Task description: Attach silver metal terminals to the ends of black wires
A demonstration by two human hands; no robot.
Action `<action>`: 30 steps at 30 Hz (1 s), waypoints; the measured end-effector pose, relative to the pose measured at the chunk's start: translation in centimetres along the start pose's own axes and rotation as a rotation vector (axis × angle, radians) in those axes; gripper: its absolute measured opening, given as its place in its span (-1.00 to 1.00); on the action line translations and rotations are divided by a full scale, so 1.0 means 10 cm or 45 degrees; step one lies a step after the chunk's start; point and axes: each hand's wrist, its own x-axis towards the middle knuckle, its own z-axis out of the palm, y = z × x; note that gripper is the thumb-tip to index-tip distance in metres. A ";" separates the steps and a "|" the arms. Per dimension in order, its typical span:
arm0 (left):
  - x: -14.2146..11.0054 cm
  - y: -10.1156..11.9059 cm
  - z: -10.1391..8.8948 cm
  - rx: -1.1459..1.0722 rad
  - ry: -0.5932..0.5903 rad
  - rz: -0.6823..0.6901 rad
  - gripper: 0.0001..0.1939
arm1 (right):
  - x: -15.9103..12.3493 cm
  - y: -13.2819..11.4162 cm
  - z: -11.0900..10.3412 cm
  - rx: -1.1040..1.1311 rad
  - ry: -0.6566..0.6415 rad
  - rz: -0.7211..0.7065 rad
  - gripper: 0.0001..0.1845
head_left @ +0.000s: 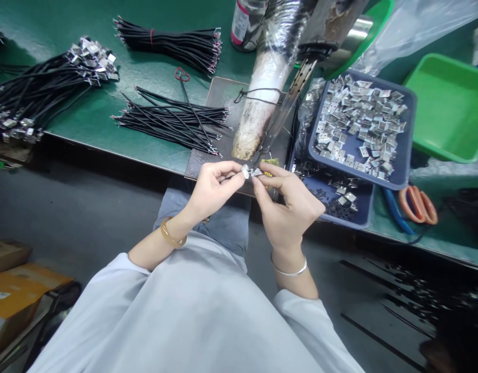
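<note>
The left hand (pixel 219 187), bare with a tan bangle, pinches a small silver metal connector piece (pixel 245 171) between thumb and fingertips. Just right of it, the right hand (pixel 287 204), wearing a thin silver bangle, has thumb and fingers pinched together around a small silvery part (pixel 256 172). Both small pieces meet between the hands, at the front edge of a dark flat board (pixel 219 106). Beyond and left of the left hand lies a loose pile of short black cables (pixel 167 122). Beyond and right of the right hand sits a blue-grey plastic tray of silver metal shells (pixel 409 129).
</note>
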 end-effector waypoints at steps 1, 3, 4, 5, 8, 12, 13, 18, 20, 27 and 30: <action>0.00 0.00 0.00 0.005 -0.001 0.007 -0.68 | 0.01 0.00 0.00 -0.002 0.001 0.001 -0.89; 0.00 0.01 0.00 0.024 -0.007 0.031 -0.68 | 0.02 -0.02 -0.01 -0.030 0.003 0.001 -0.89; 0.01 0.01 -0.01 0.033 -0.011 0.045 -0.68 | 0.03 -0.03 -0.01 -0.047 0.001 -0.001 -0.89; 0.01 0.01 -0.01 0.041 -0.015 0.058 -0.69 | 0.03 -0.04 -0.02 -0.060 -0.002 -0.002 -0.89; 0.02 0.00 -0.03 0.062 -0.016 0.078 -0.74 | 0.03 -0.05 -0.03 -0.073 -0.014 -0.006 -0.87; 0.04 -0.02 -0.06 0.105 0.003 0.056 -0.82 | 0.03 -0.04 -0.03 -0.056 -0.045 -0.012 -0.82; 0.04 -0.03 -0.07 0.113 0.005 0.048 -0.83 | 0.02 -0.03 -0.02 -0.049 -0.052 -0.016 -0.82; 0.04 -0.05 -0.07 0.111 0.001 0.033 -0.84 | 0.02 -0.01 -0.02 -0.041 -0.040 -0.023 -0.84; 0.05 -0.05 -0.06 0.103 -0.006 0.024 -0.82 | 0.03 -0.01 -0.02 -0.054 -0.043 -0.025 -0.86; 0.05 -0.03 -0.06 0.078 -0.026 0.077 -0.83 | 0.04 -0.03 -0.03 -0.014 -0.012 -0.029 -0.84; 0.05 -0.03 -0.06 0.084 -0.008 0.082 -0.83 | 0.05 -0.03 -0.03 0.009 -0.030 -0.014 -0.83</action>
